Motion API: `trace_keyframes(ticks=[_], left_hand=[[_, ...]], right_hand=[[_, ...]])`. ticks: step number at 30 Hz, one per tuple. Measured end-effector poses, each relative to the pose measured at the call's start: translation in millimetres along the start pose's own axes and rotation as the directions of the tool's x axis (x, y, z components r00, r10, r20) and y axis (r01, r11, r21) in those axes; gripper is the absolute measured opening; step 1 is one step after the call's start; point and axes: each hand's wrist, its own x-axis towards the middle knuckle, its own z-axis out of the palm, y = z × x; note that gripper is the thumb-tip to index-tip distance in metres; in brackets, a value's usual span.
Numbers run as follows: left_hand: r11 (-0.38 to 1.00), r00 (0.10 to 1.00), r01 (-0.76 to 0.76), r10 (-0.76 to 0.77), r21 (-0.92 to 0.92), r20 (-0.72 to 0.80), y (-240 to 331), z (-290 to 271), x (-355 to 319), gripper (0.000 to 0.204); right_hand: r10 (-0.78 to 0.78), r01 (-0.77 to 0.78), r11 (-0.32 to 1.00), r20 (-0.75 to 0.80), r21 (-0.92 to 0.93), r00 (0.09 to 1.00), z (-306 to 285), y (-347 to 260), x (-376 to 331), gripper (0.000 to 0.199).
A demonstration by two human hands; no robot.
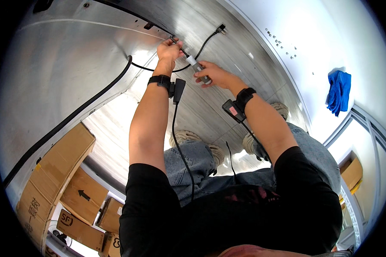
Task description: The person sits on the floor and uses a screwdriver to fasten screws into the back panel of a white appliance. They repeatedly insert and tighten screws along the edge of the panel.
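My right hand is closed around the grey-and-white handle of a screwdriver. The dark shaft points up and left, toward the lower edge of a large metal panel. At that edge my left hand has its fingers bent together beside the shaft's tip. What those fingertips hold is too small to make out, and the tip itself is partly hidden by them. A black power cord passes behind the screwdriver and ends in a plug on the grey wood-look floor.
Several small screws lie on a white surface at the right, with a folded blue cloth nearer. A thick black cable crosses the metal panel. Cardboard boxes stand at the lower left. Cabled black devices are strapped to both my wrists.
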Motion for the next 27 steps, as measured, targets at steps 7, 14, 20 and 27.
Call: trace_keyframes(ticks=[7,14,20,27], left_hand=[[0.999,1.000,-0.002,0.003,-0.035,0.015,3.6,2.0,-5.7,0.019],[1.000,1.000,-0.011,0.012,-0.018,0.016,-5.0,-3.1,5.9,0.020],[0.993,0.997,-0.021,0.029,-0.115,0.075,-4.0,1.0,2.4,0.014],[0.999,0.999,0.028,-0.029,0.016,0.043,0.8,-0.3,0.0,0.013]], right_hand=[[-0.235,0.173,0.848,-0.063,-0.501,0.970,-13.8,11.4,19.0,0.060],[0.052,-0.051,0.999,-0.049,0.015,0.997,2.2,-7.7,-7.3,0.056],[-0.107,0.073,0.971,-0.144,-0.226,0.984,-10.1,4.0,2.1,0.054],[-0.103,0.068,0.956,-0.111,-0.285,0.988,-6.2,5.1,8.9,0.053]])
